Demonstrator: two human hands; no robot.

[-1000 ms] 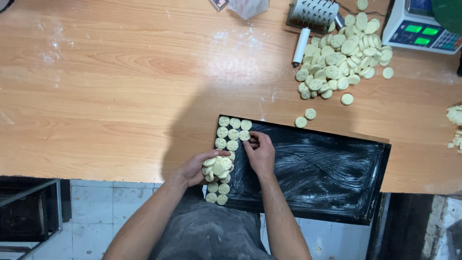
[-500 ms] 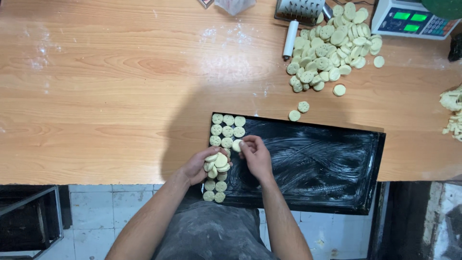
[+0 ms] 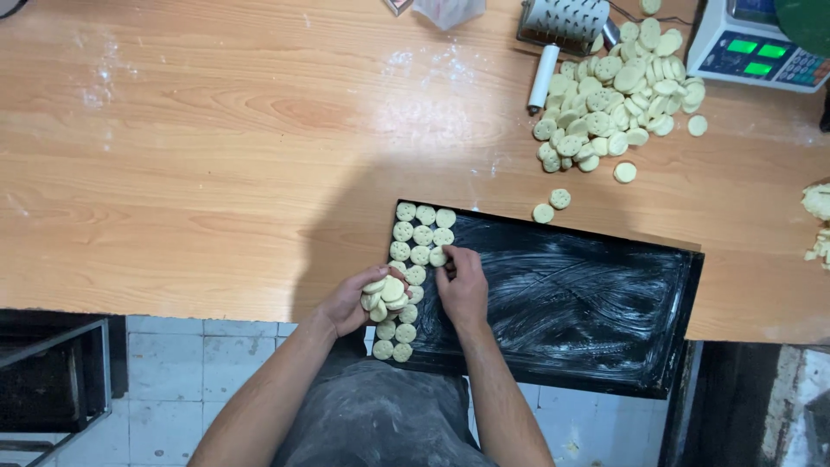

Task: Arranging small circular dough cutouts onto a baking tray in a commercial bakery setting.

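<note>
Landmark: black baking tray (image 3: 588,303), greased, overhanging the near edge of the wooden bench (image 3: 216,156).

Step in hand, by my reading: laying round dough discs in rows on the tray. Laid discs (image 3: 421,235) fill a three-wide block at the tray's left end and run down its left edge toward the person.

Left hand (image 3: 359,303): at the tray's left edge, grip cupped around a small stack of discs (image 3: 385,294), fingers curled under them.

Right hand (image 3: 462,281): on the tray just right of the laid block, fingertips pressed together on a single disc (image 3: 437,257) at the third row's right end, which touches its neighbours.

Loose pile of discs (image 3: 618,86): on the bench beyond the tray's far right corner, near a scale (image 3: 752,47) and a roller cutter (image 3: 562,22).

Next move, as a judgement: release that disc flat, take another from the left-hand stack, set it close in the row below.

Versus half a second earlier: the right hand sits slightly farther right in the same row; the left-hand stack looks unchanged.
</note>
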